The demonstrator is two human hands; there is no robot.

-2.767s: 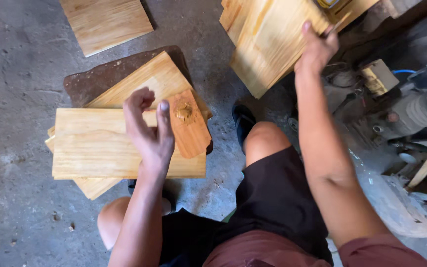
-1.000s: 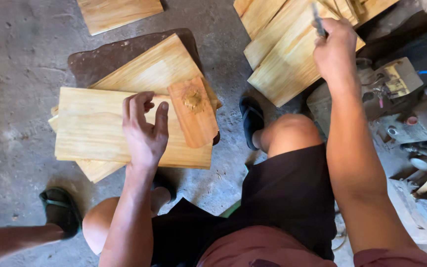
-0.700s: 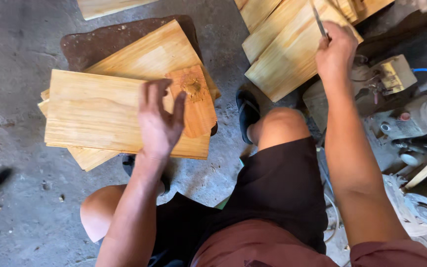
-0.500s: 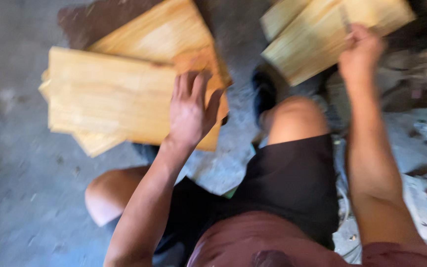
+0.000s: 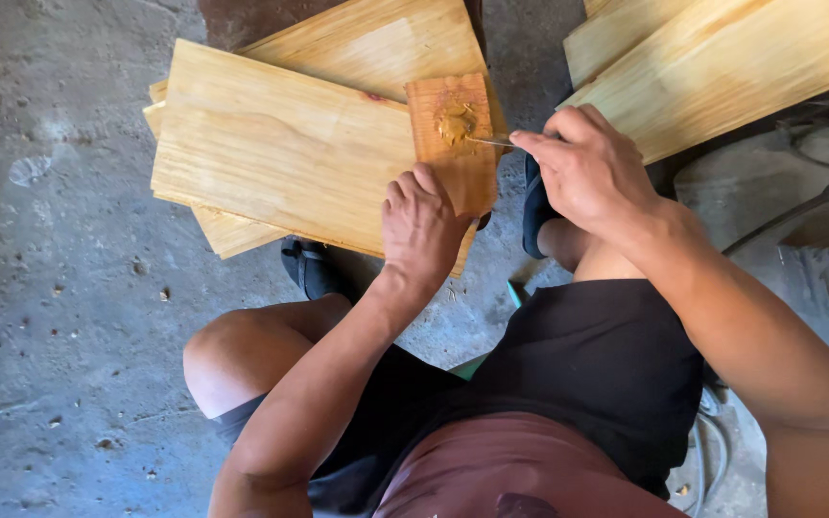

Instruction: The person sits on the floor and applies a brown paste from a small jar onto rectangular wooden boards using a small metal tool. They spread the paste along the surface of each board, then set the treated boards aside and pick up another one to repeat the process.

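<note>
Right hand (image 5: 592,173) pinches thin blade (image 5: 491,142), long axis near level, tip pointing left into putty dab (image 5: 455,123) on small block (image 5: 453,144). Left hand (image 5: 421,230) loosely curled, presses block's lower edge atop plank stack (image 5: 280,153).

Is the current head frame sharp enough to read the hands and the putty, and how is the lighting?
Head view: sharp, no motion blur; the left hand, the right hand and the putty blob on the small wood block read clearly. Soft, even light on the top plank, no glare. The right edge, by the dark machinery, falls into shadow.
</note>
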